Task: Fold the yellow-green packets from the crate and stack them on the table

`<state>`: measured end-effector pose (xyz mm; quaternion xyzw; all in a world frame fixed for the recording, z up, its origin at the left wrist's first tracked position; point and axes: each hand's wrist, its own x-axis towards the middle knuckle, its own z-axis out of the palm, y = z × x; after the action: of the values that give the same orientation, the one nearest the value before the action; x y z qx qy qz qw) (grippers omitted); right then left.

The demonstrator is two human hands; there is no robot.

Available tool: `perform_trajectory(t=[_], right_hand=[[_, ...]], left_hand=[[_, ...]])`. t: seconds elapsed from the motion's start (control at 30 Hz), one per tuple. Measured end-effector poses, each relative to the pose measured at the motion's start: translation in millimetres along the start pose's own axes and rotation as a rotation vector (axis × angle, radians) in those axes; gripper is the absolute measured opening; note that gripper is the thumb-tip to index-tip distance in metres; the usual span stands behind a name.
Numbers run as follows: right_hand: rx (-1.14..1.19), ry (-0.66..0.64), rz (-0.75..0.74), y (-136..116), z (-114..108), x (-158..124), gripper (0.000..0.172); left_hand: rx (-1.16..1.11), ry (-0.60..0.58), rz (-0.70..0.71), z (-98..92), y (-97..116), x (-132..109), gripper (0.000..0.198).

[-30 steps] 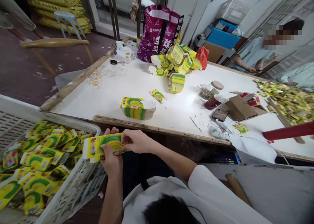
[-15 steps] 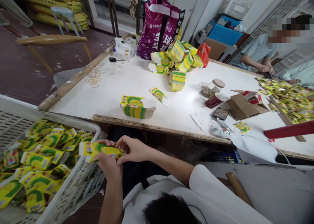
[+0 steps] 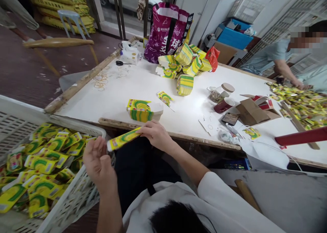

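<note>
My right hand pinches one end of a slim yellow and green carton, which slants down to the left above my lap. At the carton's other end, my left hand is open, fingers loosely curled and thumb apart. It appears not to grip the carton; whether a fingertip touches it I cannot tell. Just beyond my right hand, a stack of flat cartons lies on the table. To my left, a white plastic crate holds many similar yellow-green cartons.
Farther back lie a single carton and bundled cartons beside a purple bag. Scissors sit back left. On the right are a jar, a mug, a phone and a co-worker by a carton pile.
My left hand has let go of the carton and moved left. My right hand has moved up and right, carrying the carton, now seen edge-on. The co-worker's arm has reached toward the pile.
</note>
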<state>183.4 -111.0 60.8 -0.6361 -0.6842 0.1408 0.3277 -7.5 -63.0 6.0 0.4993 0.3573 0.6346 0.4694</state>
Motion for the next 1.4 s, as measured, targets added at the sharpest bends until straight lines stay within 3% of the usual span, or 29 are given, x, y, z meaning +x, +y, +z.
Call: perform_trajectory(t=[0.1,0.17,0.2,0.27,0.33,0.4,0.5,0.57,0.67,0.77,0.87,0.93,1.0,1.07,1.3,1.4], right_hand=[[-0.150,-0.144,-0.214,-5.1,-4.8,-4.2,0.025],[-0.118,-0.126,-0.302,-12.9,-1.7,-7.6,0.022],[-0.082,-0.047,-0.280,-16.6,1.1,-8.9,0.023],[0.036,0.191,-0.107,-21.0,8.8,-9.9,0.049],[0.252,0.328,0.121,-20.2,19.0,-8.9,0.075],[0.544,0.221,0.302,-15.4,30.2,-7.2,0.072],[0.881,-0.096,0.414,-6.2,43.3,-6.3,0.052],[0.970,-0.188,0.385,-1.8,46.6,-7.0,0.051],[1.007,-0.189,0.321,-0.2,44.0,-9.3,0.065],[0.836,-0.174,0.187,-5.1,37.5,-13.5,0.081],[0.564,-0.194,0.009,-10.6,33.2,-18.8,0.067],[0.463,-0.135,-0.007,-10.3,32.0,-20.8,0.060],[0.399,-0.033,0.018,-6.3,30.1,-21.1,0.059],[0.344,-0.017,-0.004,-0.3,26.0,-20.1,0.055],[0.219,-0.359,-0.096,14.4,-6.1,-14.6,0.031],[0.219,-0.364,-0.086,11.9,-11.1,-13.6,0.019]], left_hand=[[0.285,-0.382,0.017,-9.8,2.8,7.0,0.095],[0.451,-0.602,-0.079,-7.6,4.0,5.7,0.083],[0.505,-0.652,-0.119,-4.7,4.2,3.4,0.073],[0.594,-0.623,-0.142,2.2,3.7,-2.5,0.061],[0.688,-0.496,-0.108,7.8,2.2,-7.9,0.066],[0.744,-0.425,-0.059,11.7,0.5,-11.6,0.073],[0.699,-0.477,0.029,15.3,-1.0,-14.8,0.077],[0.623,-0.534,0.100,16.6,-1.3,-16.4,0.069],[0.605,-0.538,0.146,15.9,-3.0,-17.8,0.048],[0.659,-0.556,0.117,14.5,-10.7,-19.1,0.047],[0.652,-0.499,0.238,15.5,-23.3,-20.7,0.062],[0.655,-0.426,0.342,16.2,-28.6,-20.3,0.071],[0.687,-0.432,0.324,14.5,-27.9,-17.6,0.068],[0.703,-0.495,0.215,10.0,-22.2,-13.6,0.058],[0.644,-0.596,0.056,-4.6,-5.4,-7.6,0.056],[0.634,-0.613,0.047,-0.9,-3.8,-9.9,0.056]])
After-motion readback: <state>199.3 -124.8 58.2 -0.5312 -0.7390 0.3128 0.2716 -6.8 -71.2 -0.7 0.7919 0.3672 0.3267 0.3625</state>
